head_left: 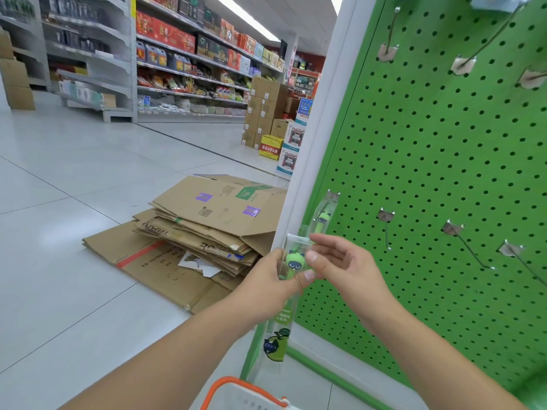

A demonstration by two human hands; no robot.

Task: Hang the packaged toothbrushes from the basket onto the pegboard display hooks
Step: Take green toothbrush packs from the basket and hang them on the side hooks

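My left hand (270, 284) grips a clear packaged toothbrush (281, 329) with a green cartoon head, held upright in front of the white post. My right hand (344, 266) pinches the top of the same package with thumb and fingers. A second packaged toothbrush (324, 218) hangs on the leftmost hook of the green pegboard (429, 161). Bare metal hooks (470, 251) stick out to its right and along the upper row (390, 34). The rim of the white and orange basket (236, 390) shows at the bottom edge.
Flattened cardboard boxes (204, 232) lie stacked on the tiled floor left of the white post (319, 119). Stocked store shelves (189, 54) and stacked cartons (263, 110) stand further back across the aisle.
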